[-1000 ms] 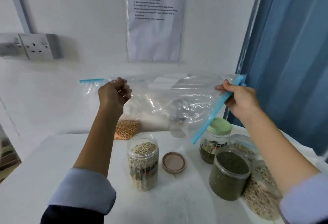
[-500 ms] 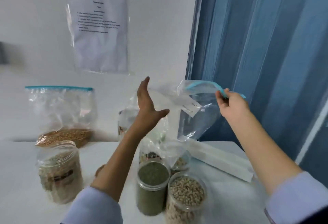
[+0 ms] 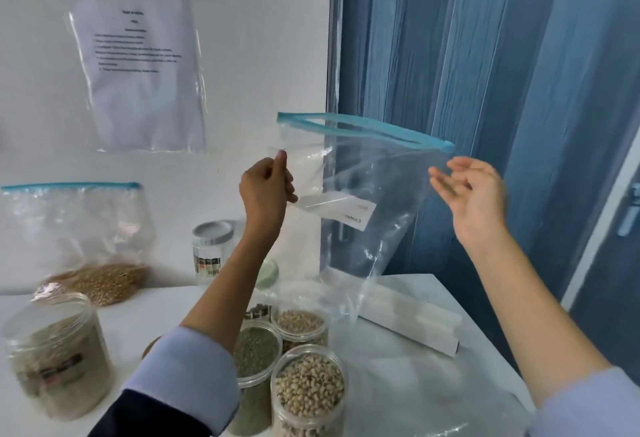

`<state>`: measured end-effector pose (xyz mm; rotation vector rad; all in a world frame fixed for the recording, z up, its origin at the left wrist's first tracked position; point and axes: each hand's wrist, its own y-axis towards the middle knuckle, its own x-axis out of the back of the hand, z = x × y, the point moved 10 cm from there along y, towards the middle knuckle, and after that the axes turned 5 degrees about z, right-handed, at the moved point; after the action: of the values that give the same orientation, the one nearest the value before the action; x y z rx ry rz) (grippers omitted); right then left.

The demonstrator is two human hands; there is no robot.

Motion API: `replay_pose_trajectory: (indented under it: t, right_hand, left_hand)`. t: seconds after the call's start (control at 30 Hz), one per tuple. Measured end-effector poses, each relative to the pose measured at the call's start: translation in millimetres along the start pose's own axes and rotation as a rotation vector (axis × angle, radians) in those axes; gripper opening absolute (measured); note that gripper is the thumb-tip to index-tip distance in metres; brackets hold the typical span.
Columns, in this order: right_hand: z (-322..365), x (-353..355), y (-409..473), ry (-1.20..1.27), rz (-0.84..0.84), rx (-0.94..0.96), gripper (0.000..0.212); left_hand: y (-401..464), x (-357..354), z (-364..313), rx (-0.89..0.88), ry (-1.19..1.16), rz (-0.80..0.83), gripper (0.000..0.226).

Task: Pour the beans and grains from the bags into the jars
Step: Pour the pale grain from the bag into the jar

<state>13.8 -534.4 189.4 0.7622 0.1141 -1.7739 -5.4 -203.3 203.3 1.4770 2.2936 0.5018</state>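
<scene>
An empty clear zip bag point(image 3: 367, 173) with a blue seal and a white label hangs in the air above the table's right side. My left hand point(image 3: 266, 187) pinches its left edge. My right hand point(image 3: 467, 194) is beside the bag's right edge, fingers spread and holding nothing. A second zip bag point(image 3: 90, 260) with golden grain leans against the wall at the left. Open jars stand below: pale beans point(image 3: 310, 388), green beans point(image 3: 256, 353), another bean jar point(image 3: 301, 324), and a grain jar point(image 3: 57, 353) at the left.
A lidded jar point(image 3: 212, 246) stands near the wall. A long white box point(image 3: 408, 319) lies on the white table point(image 3: 415, 384) at the right. Flat clear plastic lies at the front right. A blue curtain point(image 3: 485, 90) hangs behind, and a sheet of paper point(image 3: 138, 73) is on the wall.
My view swung right. My right hand let go of the bag's blue seal and opened. My left hand, open half a second ago, now pinches the bag's left edge.
</scene>
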Motion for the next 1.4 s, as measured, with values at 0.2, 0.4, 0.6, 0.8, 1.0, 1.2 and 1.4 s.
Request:
replay_pose_trajectory:
  t: [0.2, 0.4, 0.6, 0.8, 1.0, 1.2, 1.4]
  right_hand:
    - [-14, 1, -2, -0.436, 0.087, 0.101, 0.031]
    - [-31, -19, -2, -0.371, 0.300, 0.048, 0.024]
    - [4, 13, 26, -0.442, 0.147, 0.106, 0.033]
    - [3, 62, 43, -0.690, 0.161, -0.037, 0.032]
    - [-51, 113, 31, -0.786, 0.251, -0.230, 0.024]
    - [-134, 148, -1, -0.821, 0.315, -0.423, 0.034]
    - [-167, 172, -10, -0.936, 0.367, -0.458, 0.024]
  left_hand:
    - [14, -2, 12, 0.144, -0.064, -0.054, 0.042]
    - [13, -17, 20, 0.267, -0.117, -0.005, 0.041]
    - [7, -39, 23, 0.272, -0.068, 0.100, 0.041]
    - [-13, -69, 52, 0.290, 0.007, 0.135, 0.043]
    - [-50, -69, 113, 0.400, 0.220, 0.158, 0.034]
    - [-83, -70, 111, 0.239, 0.977, 0.176, 0.054]
    - [-122, -123, 132, 0.264, 1.011, 0.515, 0.035]
